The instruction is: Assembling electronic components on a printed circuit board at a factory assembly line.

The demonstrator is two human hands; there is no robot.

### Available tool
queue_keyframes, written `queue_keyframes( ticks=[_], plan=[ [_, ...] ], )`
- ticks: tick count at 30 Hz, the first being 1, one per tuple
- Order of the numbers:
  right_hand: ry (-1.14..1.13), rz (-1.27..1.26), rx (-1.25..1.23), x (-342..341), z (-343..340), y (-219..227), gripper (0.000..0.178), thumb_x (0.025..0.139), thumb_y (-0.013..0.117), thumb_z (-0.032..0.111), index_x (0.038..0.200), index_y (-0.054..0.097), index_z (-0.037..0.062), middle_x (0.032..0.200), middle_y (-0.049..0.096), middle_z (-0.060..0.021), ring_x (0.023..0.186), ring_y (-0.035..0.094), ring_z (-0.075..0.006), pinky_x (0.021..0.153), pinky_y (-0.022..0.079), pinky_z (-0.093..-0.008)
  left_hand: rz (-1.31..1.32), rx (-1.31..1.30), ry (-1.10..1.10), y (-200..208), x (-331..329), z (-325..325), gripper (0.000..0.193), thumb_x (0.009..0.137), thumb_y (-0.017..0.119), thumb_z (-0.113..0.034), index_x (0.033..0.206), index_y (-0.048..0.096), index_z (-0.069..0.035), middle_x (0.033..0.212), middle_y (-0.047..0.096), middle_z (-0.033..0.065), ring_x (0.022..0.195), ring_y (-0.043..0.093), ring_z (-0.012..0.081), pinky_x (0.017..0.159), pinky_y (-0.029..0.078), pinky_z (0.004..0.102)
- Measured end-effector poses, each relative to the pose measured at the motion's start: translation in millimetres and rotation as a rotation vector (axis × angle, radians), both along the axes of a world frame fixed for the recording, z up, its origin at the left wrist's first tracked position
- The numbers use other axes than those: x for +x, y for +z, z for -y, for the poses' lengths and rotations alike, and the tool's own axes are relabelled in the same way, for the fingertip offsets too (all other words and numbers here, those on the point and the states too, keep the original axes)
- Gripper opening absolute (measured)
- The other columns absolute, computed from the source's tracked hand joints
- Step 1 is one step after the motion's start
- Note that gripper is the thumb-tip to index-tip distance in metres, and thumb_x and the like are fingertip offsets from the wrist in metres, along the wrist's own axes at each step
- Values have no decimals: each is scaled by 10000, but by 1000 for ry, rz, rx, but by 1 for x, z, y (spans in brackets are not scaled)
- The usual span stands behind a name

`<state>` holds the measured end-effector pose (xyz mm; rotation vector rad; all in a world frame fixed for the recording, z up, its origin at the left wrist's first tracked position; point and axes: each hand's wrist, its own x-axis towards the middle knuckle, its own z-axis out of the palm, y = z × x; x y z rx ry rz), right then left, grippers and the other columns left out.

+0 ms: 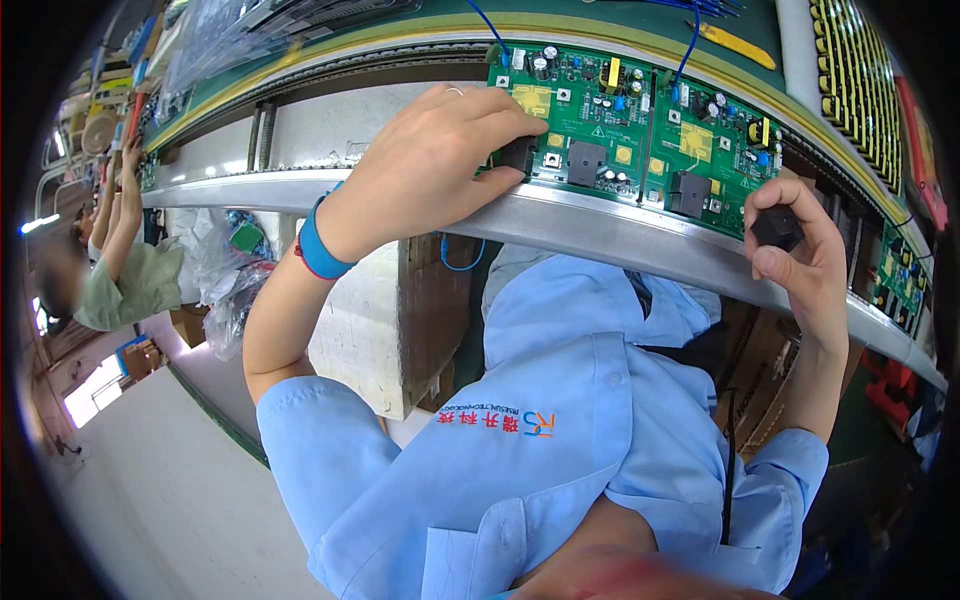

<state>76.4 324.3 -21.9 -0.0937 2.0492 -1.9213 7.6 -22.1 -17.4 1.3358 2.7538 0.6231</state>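
Note:
A green circuit board (625,125) made of joined panels lies on the metal rail in front of me. My left hand (445,160) is at its left end, thumb and fingers closed around a black box-shaped component (517,156) at the board surface. Two similar black components, a left one (587,163) and a right one (690,193), sit on the panels. Off the board's right end, my right hand (808,245) pinches another black box-shaped component (778,229) between thumb and fingers, held up over the rail. A blue band (325,240) circles my left wrist.
A silver metal rail (620,215) runs along the near side. Blue wires (690,45) rise from the board. Beyond lie a yellow cutter-like tool (738,45) and rows of yellow-and-black parts (855,90). Another board (898,270) is at the right; another person (125,280) works at the far left.

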Motion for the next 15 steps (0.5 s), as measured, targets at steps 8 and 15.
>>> queue_keyframes(
  ticks=[8,15],
  plan=[
    [-10,49,-217,1,-22,-15,591,722,854,287,1167,569,21,977,628,-85,795,565,-106,691,437,-194,45,-166,-15,11,-2,-6,443,693,767,-84,1121,651,-91,1042,638,76,941,599,284,794,465,376],
    [71,244,-404,-1,-26,-15,392,809,780,223,1073,544,54,1158,549,-129,789,504,-114,773,434,-234,54,-165,-10,13,-2,-10,447,697,762,-70,1128,646,-78,1048,642,91,943,604,294,792,476,382]
  ],
)
